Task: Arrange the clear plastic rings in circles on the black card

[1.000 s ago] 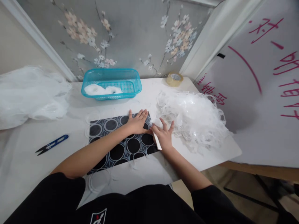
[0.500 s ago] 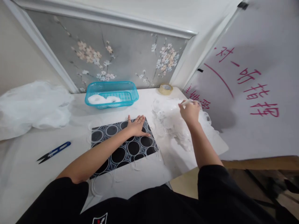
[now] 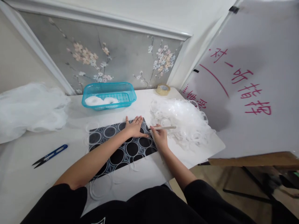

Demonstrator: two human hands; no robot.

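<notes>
While the left hand (image 3: 135,128) bears flat on a dark rectangular sheet patterned with grey-white circles (image 3: 132,149), its spread fingers grip nothing; palm pressure looks like the only hold. Right hand's (image 3: 161,138) grip is clamped on a slim pale pen-shaped tool with a dark tip (image 3: 167,127), tip at the sheet's right edge. Can't tell if it touches.

Risks, my read: if left palm lifts or twists, sheet could skid and the tip would run off line. Left thumb points toward the tool, so a slip could nick it. Tool's back end overlaps a loose heap of clear-white plastic rings (image 3: 187,118) in view; a wide swing could snag strands. Thin translucent rings (image 3: 101,198) at the near edge could get dragged along, or lift the sheet if they run under it. Can't see.

White worktop (image 3: 77,137) carries the sheet at centre, near the body. Blue-handled thread snips with dark blades (image 3: 53,154) lie left, tips pointing away from the sheet. Behind: turquoise plastic basket (image 3: 112,86) with white coils (image 3: 94,101), yellowish clear tape roll (image 3: 163,89). Far left, bulky white bundle (image 3: 32,110). Grey floral panel (image 3: 123,56) at back; whiteboard with red writing (image 3: 268,62) on the right.
</notes>
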